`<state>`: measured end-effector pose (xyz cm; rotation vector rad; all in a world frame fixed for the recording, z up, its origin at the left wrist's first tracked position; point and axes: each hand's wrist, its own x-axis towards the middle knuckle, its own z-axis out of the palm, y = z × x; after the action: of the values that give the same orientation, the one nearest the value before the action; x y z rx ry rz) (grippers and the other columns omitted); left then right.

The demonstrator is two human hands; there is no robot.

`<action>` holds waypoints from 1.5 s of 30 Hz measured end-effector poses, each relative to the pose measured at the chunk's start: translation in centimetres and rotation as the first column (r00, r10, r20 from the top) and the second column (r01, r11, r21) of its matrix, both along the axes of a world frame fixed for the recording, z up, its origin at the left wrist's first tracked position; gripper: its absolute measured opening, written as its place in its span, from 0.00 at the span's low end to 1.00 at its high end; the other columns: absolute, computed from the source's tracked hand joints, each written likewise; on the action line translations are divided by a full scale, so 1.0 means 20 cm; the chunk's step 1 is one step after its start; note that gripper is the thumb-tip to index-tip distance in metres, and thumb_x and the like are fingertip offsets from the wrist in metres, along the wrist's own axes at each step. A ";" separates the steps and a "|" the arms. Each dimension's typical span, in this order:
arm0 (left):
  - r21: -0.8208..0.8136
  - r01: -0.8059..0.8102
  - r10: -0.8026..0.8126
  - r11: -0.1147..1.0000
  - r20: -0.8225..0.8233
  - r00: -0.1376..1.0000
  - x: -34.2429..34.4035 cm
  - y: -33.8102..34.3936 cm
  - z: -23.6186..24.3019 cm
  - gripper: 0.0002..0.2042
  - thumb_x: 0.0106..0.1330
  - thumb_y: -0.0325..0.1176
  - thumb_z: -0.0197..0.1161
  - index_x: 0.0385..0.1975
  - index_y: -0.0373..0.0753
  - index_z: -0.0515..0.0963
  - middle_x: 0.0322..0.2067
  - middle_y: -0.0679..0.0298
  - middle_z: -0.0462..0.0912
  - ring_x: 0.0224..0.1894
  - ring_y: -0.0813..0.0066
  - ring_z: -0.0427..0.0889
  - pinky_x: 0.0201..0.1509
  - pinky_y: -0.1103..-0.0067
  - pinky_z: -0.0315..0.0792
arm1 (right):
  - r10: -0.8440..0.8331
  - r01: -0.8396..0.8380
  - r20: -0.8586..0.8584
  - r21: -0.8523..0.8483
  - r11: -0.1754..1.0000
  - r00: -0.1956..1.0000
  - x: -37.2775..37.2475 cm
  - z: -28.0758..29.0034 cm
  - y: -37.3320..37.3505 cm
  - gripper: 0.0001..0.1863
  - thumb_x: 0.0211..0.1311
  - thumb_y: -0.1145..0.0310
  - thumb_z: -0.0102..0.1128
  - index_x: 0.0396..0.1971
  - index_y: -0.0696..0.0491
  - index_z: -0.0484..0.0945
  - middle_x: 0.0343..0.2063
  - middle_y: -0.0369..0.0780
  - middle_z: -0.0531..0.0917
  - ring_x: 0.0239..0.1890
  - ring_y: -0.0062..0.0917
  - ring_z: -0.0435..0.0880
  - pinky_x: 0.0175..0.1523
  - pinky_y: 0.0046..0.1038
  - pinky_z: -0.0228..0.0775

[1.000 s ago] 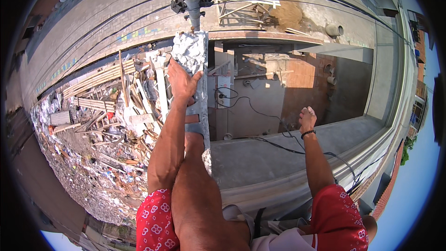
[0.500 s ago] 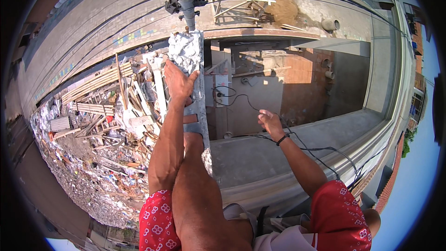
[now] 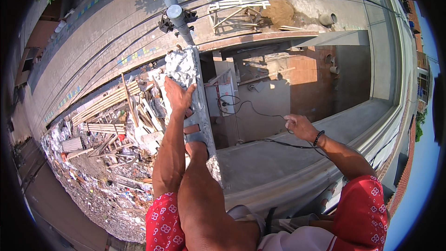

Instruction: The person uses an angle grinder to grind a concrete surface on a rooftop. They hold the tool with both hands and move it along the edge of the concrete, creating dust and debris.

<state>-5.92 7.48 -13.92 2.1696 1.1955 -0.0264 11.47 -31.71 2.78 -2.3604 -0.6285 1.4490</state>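
Note:
My left hand is laid on the narrow wall top with its fingers spread, touching a heap of white broken rubble. Behind its wrist, a reddish brick piece lies on the wall top near my bent knee. Out over the drop on the right, my right hand is closed around a thin black cable. That cable hangs in a loop toward a pale board below, where a small dark end shows; what it joins is too small to tell.
A grey pole with dark fittings rises beyond the wall's far end, and black wires cross the street. Deep to the left lies debris with wooden strips. A grey concrete ledge runs along the right. Wooden trestles stand below.
My right hand has moved right, drawing the cable with it. My left hand stays against the rubble, and the whole view has tilted and shifted slightly.

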 end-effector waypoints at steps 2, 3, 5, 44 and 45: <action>-0.040 0.020 -0.021 0.999 -0.004 1.000 0.01 0.00 -0.02 0.57 0.50 0.47 0.74 0.65 0.20 0.39 0.63 0.30 0.50 0.68 0.39 0.50 0.70 0.59 0.50 | 0.064 -0.063 0.040 -0.021 0.998 0.997 0.10 0.20 -0.10 0.19 0.61 0.66 0.55 0.48 0.60 0.75 0.28 0.47 0.82 0.34 0.35 0.84 0.44 0.31 0.74; -0.027 0.032 -0.032 0.999 -0.005 0.999 0.00 0.01 -0.03 0.57 0.50 0.48 0.74 0.65 0.19 0.39 0.64 0.30 0.50 0.68 0.39 0.49 0.70 0.59 0.49 | 0.118 -0.116 0.065 -0.046 0.992 0.991 0.16 0.31 -0.14 0.18 0.60 0.66 0.55 0.47 0.60 0.76 0.29 0.48 0.83 0.35 0.35 0.85 0.44 0.32 0.74; 0.000 0.050 -0.050 0.999 -0.011 0.999 -0.03 0.05 -0.08 0.57 0.50 0.48 0.74 0.65 0.19 0.39 0.64 0.30 0.49 0.69 0.39 0.48 0.71 0.59 0.48 | 0.237 -0.213 0.143 -0.163 0.963 0.961 0.28 0.60 -0.16 0.16 0.59 0.70 0.55 0.46 0.59 0.76 0.28 0.48 0.83 0.35 0.37 0.85 0.44 0.33 0.75; -0.048 0.476 -0.462 0.878 0.168 0.871 -0.04 0.54 1.46 0.28 0.70 0.30 0.54 0.69 0.38 0.54 0.67 0.49 0.56 0.69 0.59 0.56 0.69 0.67 0.55 | -0.408 0.383 -0.097 0.207 -0.900 -0.908 -0.71 0.58 -1.89 0.41 0.50 0.37 0.64 0.56 0.51 0.67 0.46 0.52 0.77 0.41 0.48 0.80 0.44 0.52 0.72; -0.021 0.513 -0.499 0.858 0.199 0.843 -0.02 0.48 1.56 0.28 0.71 0.30 0.54 0.69 0.38 0.54 0.67 0.50 0.55 0.69 0.60 0.56 0.68 0.67 0.56 | -0.394 0.368 -0.083 0.224 -0.902 -0.915 -0.72 0.57 -1.92 0.39 0.49 0.38 0.65 0.54 0.51 0.69 0.45 0.50 0.78 0.40 0.46 0.80 0.43 0.52 0.71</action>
<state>-6.38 17.10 17.36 2.3039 0.4799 -0.0887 -3.02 -70.11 14.22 -0.9849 1.6799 -0.3437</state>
